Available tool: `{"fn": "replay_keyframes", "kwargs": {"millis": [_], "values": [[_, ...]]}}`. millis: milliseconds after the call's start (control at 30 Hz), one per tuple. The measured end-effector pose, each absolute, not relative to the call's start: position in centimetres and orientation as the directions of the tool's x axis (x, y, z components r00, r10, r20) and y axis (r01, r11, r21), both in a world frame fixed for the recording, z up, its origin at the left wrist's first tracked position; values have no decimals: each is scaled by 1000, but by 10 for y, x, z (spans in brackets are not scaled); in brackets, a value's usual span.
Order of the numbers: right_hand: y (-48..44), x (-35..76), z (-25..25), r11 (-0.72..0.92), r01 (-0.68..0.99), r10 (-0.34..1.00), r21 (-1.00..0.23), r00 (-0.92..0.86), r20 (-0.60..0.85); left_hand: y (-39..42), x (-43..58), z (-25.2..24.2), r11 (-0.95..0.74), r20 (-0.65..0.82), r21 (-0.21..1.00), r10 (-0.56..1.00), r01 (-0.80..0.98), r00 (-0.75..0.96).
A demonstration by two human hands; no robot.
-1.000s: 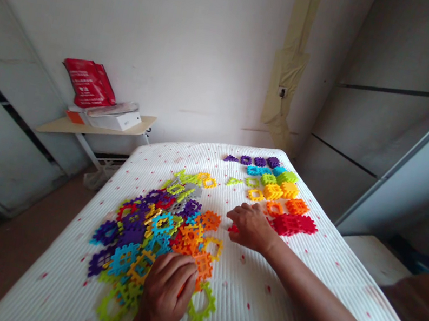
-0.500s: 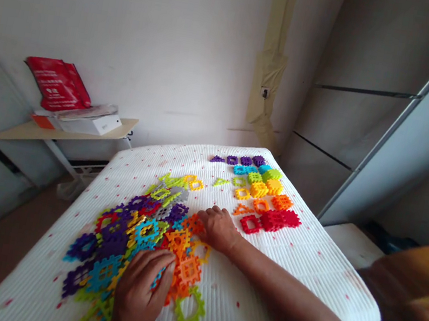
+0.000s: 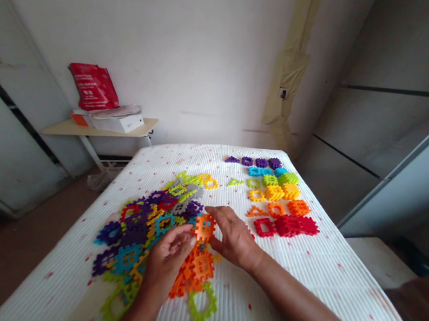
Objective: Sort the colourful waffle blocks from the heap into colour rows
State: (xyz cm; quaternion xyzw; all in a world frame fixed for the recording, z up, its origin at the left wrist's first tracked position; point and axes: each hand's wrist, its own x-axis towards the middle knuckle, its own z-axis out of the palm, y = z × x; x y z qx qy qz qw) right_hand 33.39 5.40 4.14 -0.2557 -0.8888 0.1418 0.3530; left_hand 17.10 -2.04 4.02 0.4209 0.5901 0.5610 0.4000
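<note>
An orange interlocking window block (image 3: 204,228) is held upright between my two hands, above a mixed pile of toothed plastic pieces. My left hand (image 3: 169,254) pinches its left edge with thumb and fingertips. On the other side, my right hand (image 3: 236,238) curls around it, fingers at the top edge and thumb at the lower right corner. Below lie more orange pieces (image 3: 203,265), with a lime-green ring piece (image 3: 203,304) nearest the front. Purple pieces (image 3: 133,237) and a blue window piece (image 3: 127,259) spread to the left of my left hand.
Rows of pieces sorted by colour stand at the right: purple (image 3: 261,163), yellow (image 3: 274,193), orange (image 3: 298,208) and red (image 3: 297,226). A white quilted cover (image 3: 276,308) lies beneath everything. Behind left, a small shelf (image 3: 65,128) holds a red bag (image 3: 93,86).
My right hand has drawn back from the pile, and an orange block is now raised between both hands. My left hand has moved up to meet it. The view has shifted left.
</note>
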Motion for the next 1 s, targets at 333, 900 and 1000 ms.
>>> {"fn": "replay_keyframes", "kwargs": {"millis": [333,900,1000], "values": [[51,326,27,852,409,523,-327,-634,570,-17,168,12,-163,315,919,852,360,-419],[49,321,16,862,489,461,-134,-644,611,-14,166,7,-80,145,985,865,154,-481],[48,321,14,863,486,463,-139,-650,603,-14,166,9,-58,120,988,867,140,-483]]}}
